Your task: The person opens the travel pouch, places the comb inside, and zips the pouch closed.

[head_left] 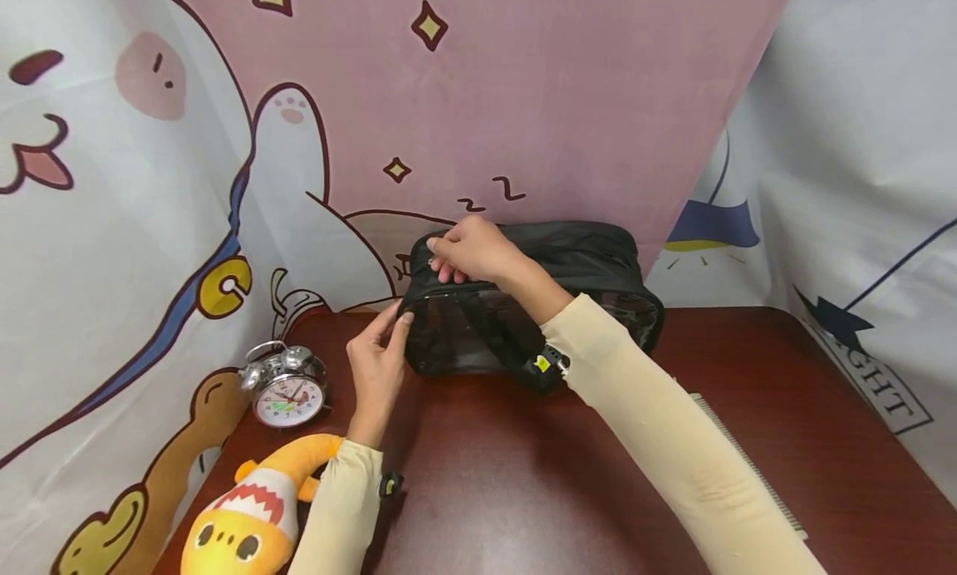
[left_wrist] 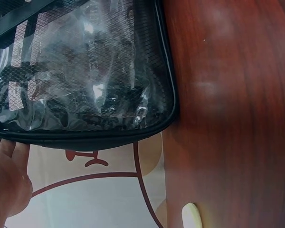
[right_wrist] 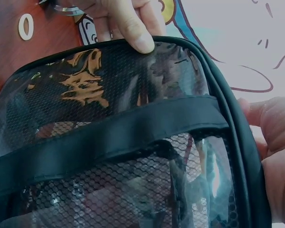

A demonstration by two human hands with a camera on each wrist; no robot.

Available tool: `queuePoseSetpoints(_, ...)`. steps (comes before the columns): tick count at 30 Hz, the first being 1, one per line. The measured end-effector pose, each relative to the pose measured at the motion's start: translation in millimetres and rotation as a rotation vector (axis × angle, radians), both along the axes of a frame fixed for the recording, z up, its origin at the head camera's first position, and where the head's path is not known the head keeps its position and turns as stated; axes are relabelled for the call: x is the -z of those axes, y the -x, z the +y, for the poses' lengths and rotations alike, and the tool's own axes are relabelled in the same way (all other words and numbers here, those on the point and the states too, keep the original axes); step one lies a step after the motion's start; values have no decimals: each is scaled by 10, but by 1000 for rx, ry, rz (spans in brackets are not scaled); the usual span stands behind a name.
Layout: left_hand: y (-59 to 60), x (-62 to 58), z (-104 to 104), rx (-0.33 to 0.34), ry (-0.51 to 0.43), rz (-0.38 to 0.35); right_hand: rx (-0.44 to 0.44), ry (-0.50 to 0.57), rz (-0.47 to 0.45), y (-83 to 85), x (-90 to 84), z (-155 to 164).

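Note:
A black bag (head_left: 591, 259) with a clear mesh-backed front panel stands on the dark red table (head_left: 523, 475) against the backdrop. My right hand (head_left: 456, 255) reaches over it and grips the bag's top left corner, fingers curled over the edge; in the right wrist view the right hand (right_wrist: 275, 137) holds the black piping beside the bag's strap (right_wrist: 109, 142). My left hand (head_left: 396, 321) pinches the bag's left end lower down, thumb on the panel. In the left wrist view the left hand (left_wrist: 7, 180) lies under the bag (left_wrist: 85, 71).
A silver twin-bell alarm clock (head_left: 284, 388) stands left of the bag. A yellow and orange plush toy (head_left: 247, 508) lies at the near left. A pale ridged strip (head_left: 748, 467) lies on the table by my right sleeve. Cartoon cloth backdrops (head_left: 523, 101) close in the back and sides.

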State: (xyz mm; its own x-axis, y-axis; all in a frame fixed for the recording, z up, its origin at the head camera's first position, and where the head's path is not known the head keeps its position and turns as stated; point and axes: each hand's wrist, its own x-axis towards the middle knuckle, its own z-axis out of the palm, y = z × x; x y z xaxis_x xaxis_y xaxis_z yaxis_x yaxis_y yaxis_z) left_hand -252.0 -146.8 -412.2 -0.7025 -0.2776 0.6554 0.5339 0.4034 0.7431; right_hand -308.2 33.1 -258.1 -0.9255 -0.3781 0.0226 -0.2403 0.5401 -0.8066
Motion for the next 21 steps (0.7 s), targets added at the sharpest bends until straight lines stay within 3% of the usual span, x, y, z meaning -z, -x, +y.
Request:
queuePoseSetpoints(6,46,57,-23,1,-2,12,-31,7,-115,69,-28,8)
queuePoseSetpoints(11,17,48,-19,-14,10,22,-32,-84,-25,51,-24,-40)
queuePoseSetpoints(14,-54,-20,4,-8,0,23,-27,-99,13,31,-25,-61)
queuePoseSetpoints(19,-159,-146,58,12,-9,21,-23,52,-32,16,-12,-6)
queuePoseSetpoints(21,-127,-116,52,21,-10,20,-23,147,-67,6,-9,44)
